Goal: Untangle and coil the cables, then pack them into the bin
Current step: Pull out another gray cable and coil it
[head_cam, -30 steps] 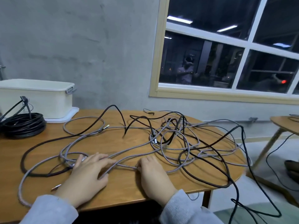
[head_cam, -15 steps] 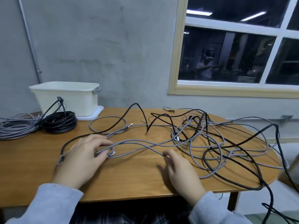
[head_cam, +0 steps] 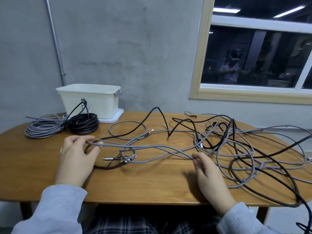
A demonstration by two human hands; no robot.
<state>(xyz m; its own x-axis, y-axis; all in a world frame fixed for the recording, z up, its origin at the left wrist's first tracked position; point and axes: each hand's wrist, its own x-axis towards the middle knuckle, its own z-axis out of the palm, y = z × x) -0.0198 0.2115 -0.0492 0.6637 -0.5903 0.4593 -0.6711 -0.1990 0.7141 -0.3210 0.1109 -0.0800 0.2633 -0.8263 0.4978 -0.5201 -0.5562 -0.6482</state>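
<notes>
My left hand point(head_cam: 76, 157) now lifted off the oval wooden table point(head_cam: 152, 183), fingers curled around grey braided cable point(head_cam: 152, 146), my right hand point(head_cam: 208, 173) pinching the same cable, now raised between them

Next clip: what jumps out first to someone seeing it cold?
The tangle of grey and black cables sprawling over the table's right half. In front, the left hand and right hand each pinch a grey cable. Two finished coils lie far left before the bin.
</notes>
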